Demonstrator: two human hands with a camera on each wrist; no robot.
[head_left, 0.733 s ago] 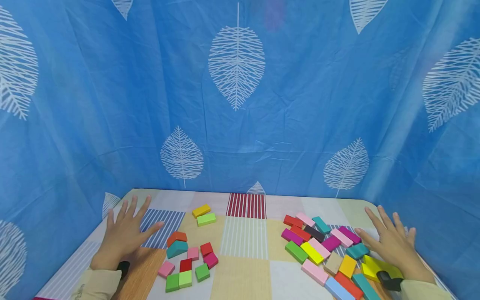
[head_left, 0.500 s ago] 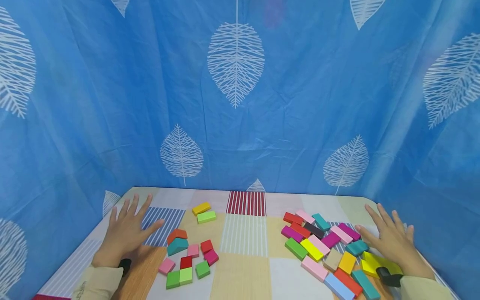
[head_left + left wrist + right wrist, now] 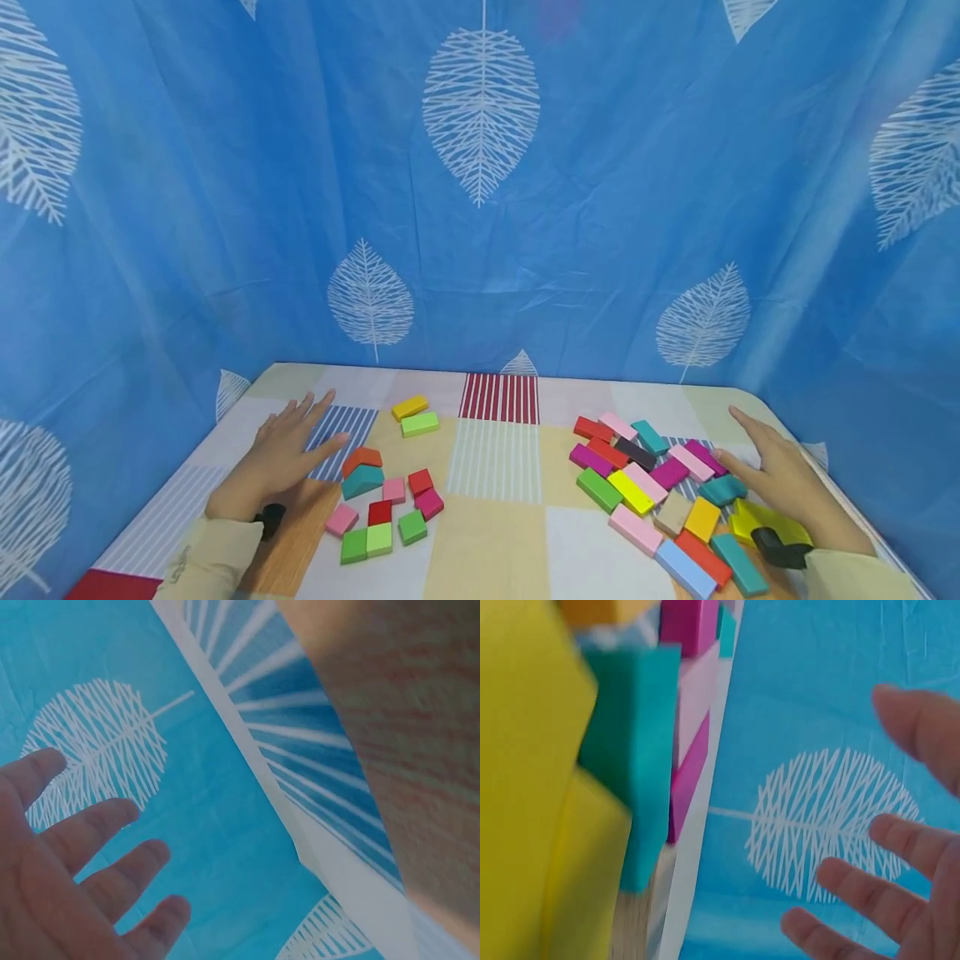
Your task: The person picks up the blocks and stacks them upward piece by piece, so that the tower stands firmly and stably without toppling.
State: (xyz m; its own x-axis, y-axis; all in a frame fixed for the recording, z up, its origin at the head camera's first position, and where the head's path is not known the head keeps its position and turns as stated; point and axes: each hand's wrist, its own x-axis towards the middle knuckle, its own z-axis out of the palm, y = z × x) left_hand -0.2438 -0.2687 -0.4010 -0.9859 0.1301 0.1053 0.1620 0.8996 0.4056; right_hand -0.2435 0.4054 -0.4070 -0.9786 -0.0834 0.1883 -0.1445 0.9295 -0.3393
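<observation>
Toy blocks (image 3: 647, 483) are split into two bunches on the patchwork-covered table (image 3: 506, 550), so it's really a question of which hand sits closer to what. Left hand (image 3: 281, 450) owns the smaller left group (image 3: 393, 490): it's off to that group's left, fingers loosely spread, nothing in them. Nearest pieces are the orange block (image 3: 362, 459) and the teal roof-shaped block (image 3: 362, 482) tucked up against its near side; both lie to the right of the thumb and a touch closer to the person, long axes running roughly side to side. Past them, the golden block (image 3: 409, 407) and lime block (image 3: 420, 424) sit farther out, off to the right of the left fingertips, long sides also going mostly crosswise with a bit of slant.

Right hand (image 3: 783, 475) is kinda the mirror of that: relaxed, thumb out toward the blocks, holding nothing. The bigger right pile (image 3: 672, 512) lies mostly to its left. Closest looks like the teal block (image 3: 722, 490) just on the near side of the thumb tip, long axis roughly crosswise, plus a bright yellow block (image 3: 765, 515) by the wrist, partly covered by the dark wrist gear (image 3: 780, 550). Right wrist view shows a clear gap between the fingers and those two, so no contact as far as I can see. Can't tell from these how high either hand is above the table.
</observation>
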